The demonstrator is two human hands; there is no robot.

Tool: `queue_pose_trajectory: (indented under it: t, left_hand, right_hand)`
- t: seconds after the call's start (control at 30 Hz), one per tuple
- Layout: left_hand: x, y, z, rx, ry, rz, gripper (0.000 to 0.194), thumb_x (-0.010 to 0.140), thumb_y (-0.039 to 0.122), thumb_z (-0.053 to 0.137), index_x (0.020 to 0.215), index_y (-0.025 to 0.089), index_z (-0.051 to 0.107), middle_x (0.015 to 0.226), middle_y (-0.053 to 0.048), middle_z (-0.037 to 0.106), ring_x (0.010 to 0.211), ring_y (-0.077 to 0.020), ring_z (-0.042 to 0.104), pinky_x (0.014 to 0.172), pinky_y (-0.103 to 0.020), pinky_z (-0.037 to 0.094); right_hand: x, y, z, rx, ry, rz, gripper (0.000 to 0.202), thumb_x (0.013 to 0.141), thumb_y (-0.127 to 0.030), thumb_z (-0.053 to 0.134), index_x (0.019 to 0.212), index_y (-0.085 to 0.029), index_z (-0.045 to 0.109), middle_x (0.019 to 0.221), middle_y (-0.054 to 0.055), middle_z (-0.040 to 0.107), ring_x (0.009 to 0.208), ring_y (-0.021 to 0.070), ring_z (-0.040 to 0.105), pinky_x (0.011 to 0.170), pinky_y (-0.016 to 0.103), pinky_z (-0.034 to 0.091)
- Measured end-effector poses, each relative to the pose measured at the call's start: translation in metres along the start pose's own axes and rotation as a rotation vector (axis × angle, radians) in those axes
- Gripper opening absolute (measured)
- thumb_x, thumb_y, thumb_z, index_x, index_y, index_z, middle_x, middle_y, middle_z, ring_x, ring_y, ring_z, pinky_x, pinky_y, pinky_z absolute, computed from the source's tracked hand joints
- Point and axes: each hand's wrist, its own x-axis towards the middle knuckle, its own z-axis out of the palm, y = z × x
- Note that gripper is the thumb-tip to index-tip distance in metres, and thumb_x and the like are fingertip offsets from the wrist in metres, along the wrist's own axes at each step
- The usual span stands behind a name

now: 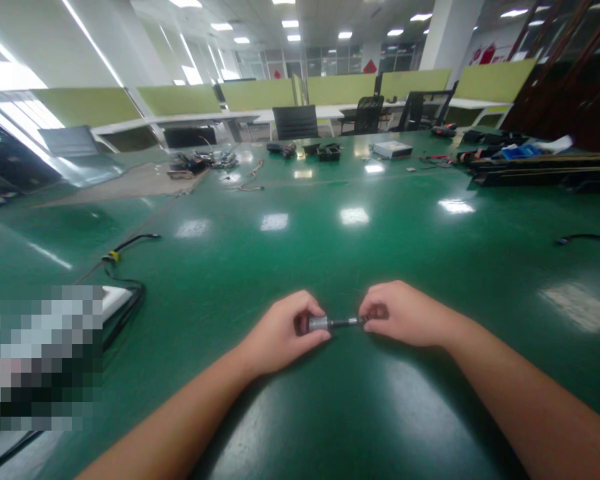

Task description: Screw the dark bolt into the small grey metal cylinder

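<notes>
My left hand (285, 333) is closed round a short silver cylinder (319, 323) with a dark rod (341, 323) running out of its right side. The rod's far end meets the pinched fingers of my right hand (395, 313). Both hands are low over the green tabletop (280, 260), a short gap apart, with the rod lying level between them. Part of the cylinder is hidden by my left fingers, and the rod's right tip is partly covered by my right fingertips.
A black cable with a yellow tag (113, 256) lies at the left, near a pixelated object (40, 353). Farther back are a tangle of parts (200, 162), a flat silver box (391, 149) and dark metal strips (540, 175). Another cable (587, 237) lies right.
</notes>
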Motion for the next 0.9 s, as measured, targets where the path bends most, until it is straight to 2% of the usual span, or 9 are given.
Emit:
queue_pose_trajectory:
  t: [0.27, 0.33, 0.47, 0.57, 0.9]
  left_hand:
    - [0.001, 0.000, 0.001, -0.025, -0.004, 0.002, 0.021, 0.088, 0.035, 0.071, 0.094, 0.018, 0.061, 0.088, -0.002, 0.063, 0.070, -0.0132, 0.057, 0.064, -0.024, 0.045]
    - [0.002, 0.000, 0.001, -0.023, -0.002, -0.001, 0.020, 0.087, 0.034, 0.071, 0.094, 0.018, 0.060, 0.087, -0.001, 0.062, 0.070, -0.0133, 0.057, 0.065, -0.025, 0.045]
    - [0.003, -0.001, 0.003, 0.003, 0.021, 0.006, 0.019, 0.086, 0.031, 0.071, 0.094, 0.018, 0.060, 0.087, -0.001, 0.062, 0.075, -0.0149, 0.058, 0.069, -0.026, 0.045]
    - [0.003, -0.001, 0.003, 0.016, 0.034, 0.016, 0.018, 0.086, 0.030, 0.071, 0.094, 0.019, 0.060, 0.089, -0.002, 0.062, 0.078, -0.0157, 0.058, 0.072, -0.027, 0.045]
    - [0.001, -0.001, 0.001, -0.011, 0.007, 0.020, 0.017, 0.092, 0.035, 0.065, 0.096, 0.018, 0.064, 0.087, -0.002, 0.063, 0.077, -0.0151, 0.059, 0.072, -0.027, 0.046]
  right_hand:
    - [0.002, -0.007, 0.004, 0.002, 0.021, -0.016, 0.008, 0.080, -0.020, 0.075, 0.088, -0.021, 0.077, 0.078, 0.000, 0.069, 0.067, 0.0129, 0.060, 0.061, 0.024, 0.041]
    - [0.007, -0.011, 0.011, 0.009, 0.031, -0.042, 0.007, 0.082, -0.021, 0.074, 0.088, -0.021, 0.077, 0.079, 0.000, 0.069, 0.069, 0.0130, 0.060, 0.064, 0.025, 0.042]
    - [0.019, -0.022, 0.031, -0.047, 0.114, -0.193, 0.008, 0.087, -0.021, 0.069, 0.090, -0.020, 0.076, 0.088, 0.003, 0.071, 0.084, 0.0170, 0.062, 0.075, 0.029, 0.043]
    - [0.022, -0.024, 0.039, -0.047, 0.137, -0.214, 0.010, 0.087, -0.022, 0.069, 0.095, -0.019, 0.075, 0.090, 0.004, 0.070, 0.087, 0.0181, 0.061, 0.078, 0.030, 0.043]
    - [0.018, -0.022, 0.040, -0.008, 0.162, -0.214, 0.008, 0.086, -0.019, 0.069, 0.093, -0.018, 0.070, 0.088, 0.003, 0.068, 0.084, 0.0169, 0.059, 0.076, 0.029, 0.042]
